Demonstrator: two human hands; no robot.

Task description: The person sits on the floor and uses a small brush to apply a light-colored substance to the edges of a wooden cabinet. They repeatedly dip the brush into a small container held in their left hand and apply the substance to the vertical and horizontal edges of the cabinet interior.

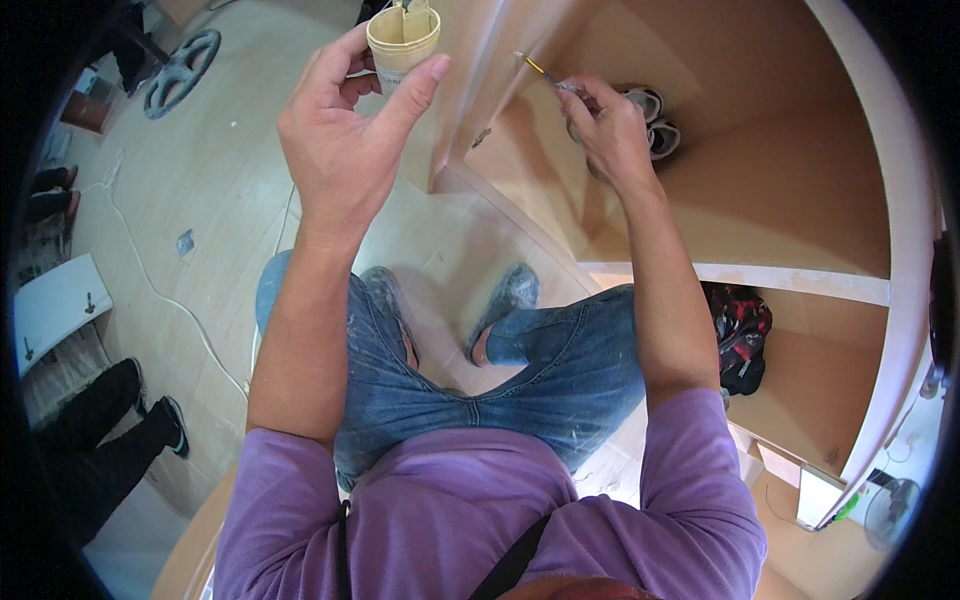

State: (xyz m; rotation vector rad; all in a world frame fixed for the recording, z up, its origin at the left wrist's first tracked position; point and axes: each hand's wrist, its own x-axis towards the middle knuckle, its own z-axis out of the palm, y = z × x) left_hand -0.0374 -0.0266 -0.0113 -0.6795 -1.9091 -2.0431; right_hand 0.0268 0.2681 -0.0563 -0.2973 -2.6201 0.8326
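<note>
My left hand (349, 124) holds up a small cup (401, 56) coated in cream paint, gripped between thumb and fingers near the top of the view. In my right hand (611, 131) is a thin paintbrush (538, 69), its tip close to or touching the upright wooden cabinet panel (491, 82). Whether the tip touches cannot be told. Below the brush, a dark chipped mark shows at the panel's lower edge. A pair of shoes (661, 139) stands behind my right hand inside the wooden cabinet (772, 180).
A shelf edge (795, 280) crosses near my right forearm, with dark and red cloth (739, 330) below it. On the left, a white cable (161, 292) runs over the floor, near a round metal base (182, 73). Other people's legs (112, 435) are at far left.
</note>
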